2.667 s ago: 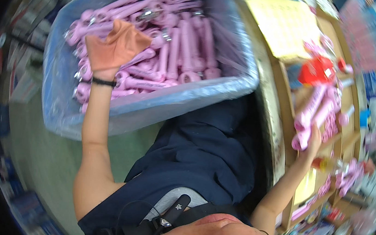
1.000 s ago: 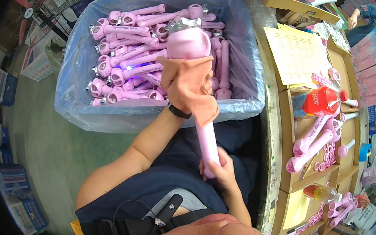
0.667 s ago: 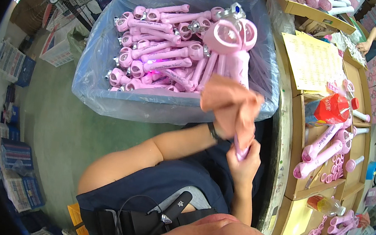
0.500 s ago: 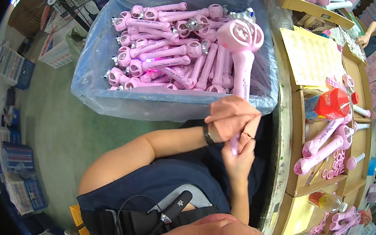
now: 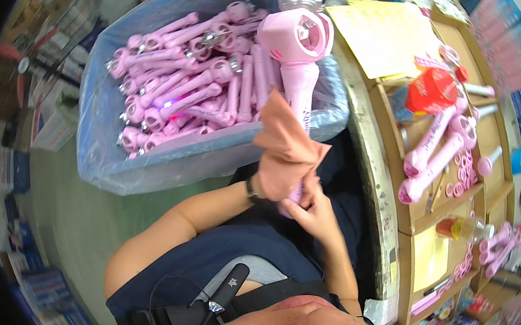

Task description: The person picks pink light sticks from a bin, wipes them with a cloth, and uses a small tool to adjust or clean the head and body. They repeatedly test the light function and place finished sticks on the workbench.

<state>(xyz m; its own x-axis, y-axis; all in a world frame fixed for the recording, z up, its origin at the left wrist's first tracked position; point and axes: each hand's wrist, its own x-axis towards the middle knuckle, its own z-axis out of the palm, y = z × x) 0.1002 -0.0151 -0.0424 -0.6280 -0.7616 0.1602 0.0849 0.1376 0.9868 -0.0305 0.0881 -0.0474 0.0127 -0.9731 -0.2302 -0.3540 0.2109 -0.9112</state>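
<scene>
The right hand [image 5: 315,214] keeps its grip clamped on the lower end of a pink wand [image 5: 299,88]. Just above it the left hand [image 5: 269,179] has its grip closed on an orange cloth [image 5: 289,143] against the handle; the cloth hides its fingers. 0.5 s ago the cloth lay bunched low; now 1 corner points up along the handle. The wand tilts, and its head, which stood before the inside of the blue-lined bin [image 5: 197,155], now overlaps the right rim and the edge of the yellow sheets [image 5: 380,38]. The bin appears turned and further left, with many pink wands [image 5: 181,67] heaped inside and a violet glow among them. To the right, the table [image 5: 370,146] bears cardboard trays [image 5: 457,40] with 2 more wands [image 5: 438,154], a red packet [image 5: 434,92] and a bottle [image 5: 458,228].
</scene>
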